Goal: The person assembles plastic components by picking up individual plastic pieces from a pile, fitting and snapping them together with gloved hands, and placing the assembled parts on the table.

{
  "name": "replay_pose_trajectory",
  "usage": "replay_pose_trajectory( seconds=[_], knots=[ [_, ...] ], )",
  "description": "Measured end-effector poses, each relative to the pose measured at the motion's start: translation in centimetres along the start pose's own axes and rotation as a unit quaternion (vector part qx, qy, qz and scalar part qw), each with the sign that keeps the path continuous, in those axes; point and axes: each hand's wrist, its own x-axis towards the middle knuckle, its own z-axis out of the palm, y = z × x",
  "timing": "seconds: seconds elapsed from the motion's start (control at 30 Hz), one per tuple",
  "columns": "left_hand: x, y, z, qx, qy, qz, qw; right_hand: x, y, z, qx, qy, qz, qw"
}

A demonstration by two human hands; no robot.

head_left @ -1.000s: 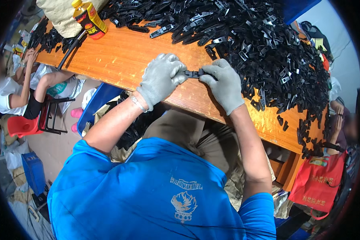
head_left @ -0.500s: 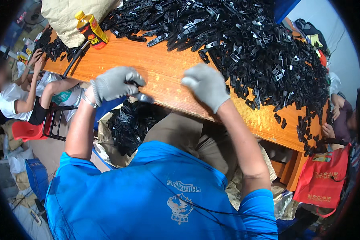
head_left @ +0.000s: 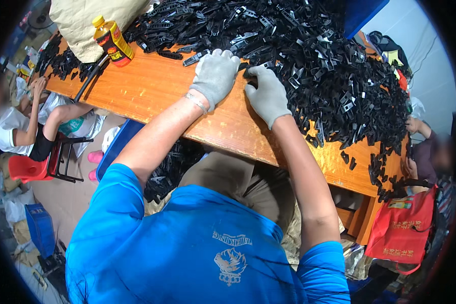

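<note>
Both my hands wear grey gloves and rest over the wooden table at the near edge of a large heap of black plastic clips, some with silvery metal parts. My left hand lies back-up beside the heap, next to a clip with a silvery plate. Its fingers bend down and their tips are hidden. To its right, my right hand has curled fingers, with the thumb and forefinger around a small black plastic piece, partly covered. More black pieces fill a container below the table edge, under my left arm.
On the wooden table stand a yellow-capped bottle and a pale sack; a black rod lies nearby. A person sits at left by a red stool. Another person's hands are at the right, above a red bag.
My left hand has moved from above the container at the table edge, where it held a dark piece, forward and right to the heap. My right hand has shifted slightly and now meets the heap's edge.
</note>
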Motion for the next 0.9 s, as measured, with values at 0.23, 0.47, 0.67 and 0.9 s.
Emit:
replay_pose_trajectory(
  seconds=[0.23, 0.47, 0.67, 0.9],
  knots=[
    [-5.0, -0.1, -1.5, -0.054, 0.011, 0.056, 0.997, -5.1, -0.6, -0.1, 0.177, 0.086, -0.030, 0.980],
    [-8.3, -0.9, -2.8, -0.251, 0.068, 0.072, 0.963, -6.0, -1.0, -2.0, 0.024, -0.018, -0.015, 0.999],
    [-8.5, -2.3, -1.9, -0.248, -0.022, -0.001, 0.968, -4.4, -1.0, -2.1, 0.038, -0.025, -0.072, 0.996],
    [-8.2, -2.3, -1.7, -0.265, -0.021, 0.002, 0.964, -2.7, 0.0, -1.6, 0.004, -0.071, -0.113, 0.991]
  ],
)
